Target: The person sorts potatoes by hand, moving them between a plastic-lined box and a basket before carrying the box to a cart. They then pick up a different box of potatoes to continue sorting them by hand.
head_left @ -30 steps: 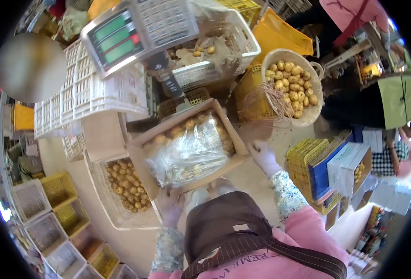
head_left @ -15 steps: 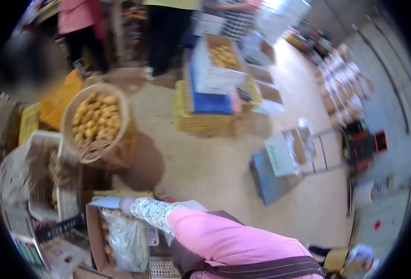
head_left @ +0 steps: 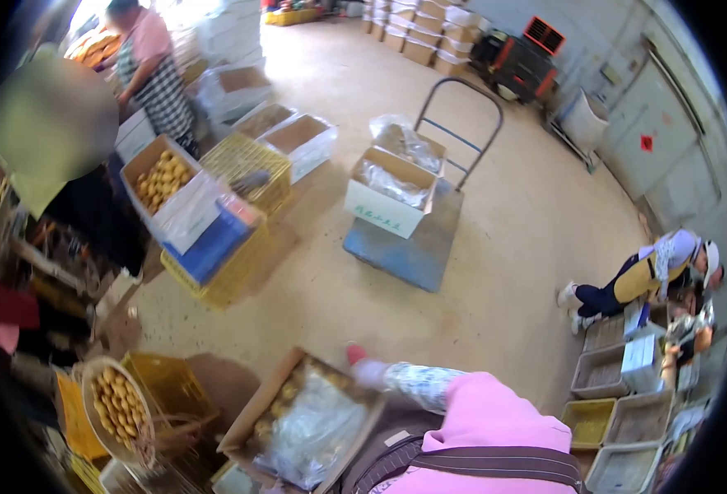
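A brown cardboard box (head_left: 236,428) is at the lower middle, tilted, with clear plastic film (head_left: 318,436) over small yellow-brown potatoes (head_left: 285,395). My right hand (head_left: 372,373), at the end of a patterned sleeve cover and pink sleeve, is closed on the box's far right edge. Its fingers are partly hidden by blur and the box wall. My left hand is not visible. To the left of the box stands a round basket (head_left: 93,416) of small potatoes (head_left: 118,403).
A blue platform trolley (head_left: 405,259) carries white boxes (head_left: 384,210). Yellow crates (head_left: 252,165) and a potato-filled box (head_left: 166,181) stand at upper left, near several people. At right, a person (head_left: 639,280) bends by several plastic bins (head_left: 602,366). A door (head_left: 652,132) is beyond.
The view has swung to the right. The cardboard box has come away from the trays and crates beside it and now sits against my body, tilted, with my right hand still at its edge.
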Action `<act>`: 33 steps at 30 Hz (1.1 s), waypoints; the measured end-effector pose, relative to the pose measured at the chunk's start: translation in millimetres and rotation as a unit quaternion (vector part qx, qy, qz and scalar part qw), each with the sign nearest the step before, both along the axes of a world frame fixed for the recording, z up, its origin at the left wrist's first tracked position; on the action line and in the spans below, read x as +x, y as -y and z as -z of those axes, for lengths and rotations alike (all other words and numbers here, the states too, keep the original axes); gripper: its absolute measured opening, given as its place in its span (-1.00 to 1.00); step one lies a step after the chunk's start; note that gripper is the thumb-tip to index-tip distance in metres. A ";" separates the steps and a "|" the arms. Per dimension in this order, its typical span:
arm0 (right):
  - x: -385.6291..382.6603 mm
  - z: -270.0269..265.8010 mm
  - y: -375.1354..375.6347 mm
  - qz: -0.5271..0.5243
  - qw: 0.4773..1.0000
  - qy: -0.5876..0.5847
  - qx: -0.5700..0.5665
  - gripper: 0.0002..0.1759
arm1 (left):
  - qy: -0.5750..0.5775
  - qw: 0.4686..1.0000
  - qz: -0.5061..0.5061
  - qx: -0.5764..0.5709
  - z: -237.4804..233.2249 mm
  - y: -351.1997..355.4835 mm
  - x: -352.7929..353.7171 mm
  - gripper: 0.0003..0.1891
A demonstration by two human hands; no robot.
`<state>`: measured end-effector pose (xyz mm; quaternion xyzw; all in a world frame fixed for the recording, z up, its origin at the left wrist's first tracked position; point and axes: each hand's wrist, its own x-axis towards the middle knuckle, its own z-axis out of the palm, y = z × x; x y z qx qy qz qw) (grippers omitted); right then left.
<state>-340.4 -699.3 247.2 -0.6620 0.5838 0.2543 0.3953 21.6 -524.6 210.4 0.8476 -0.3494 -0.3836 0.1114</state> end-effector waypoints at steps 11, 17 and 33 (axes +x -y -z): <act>-274.0 -26.0 -66.2 0.416 0.907 -0.047 -0.042 -0.52 | 0.034 0.922 0.368 -0.113 -79.3 280.9 -262.7 -0.73; -401.1 -59.8 -81.0 0.490 0.857 -0.144 -0.067 -0.52 | 0.001 0.886 0.462 -0.043 -70.4 345.3 -417.7 -0.76; -766.4 -76.0 88.4 0.402 0.879 -0.257 -0.018 -0.59 | -0.291 0.846 0.441 0.074 7.3 427.4 -746.8 -0.91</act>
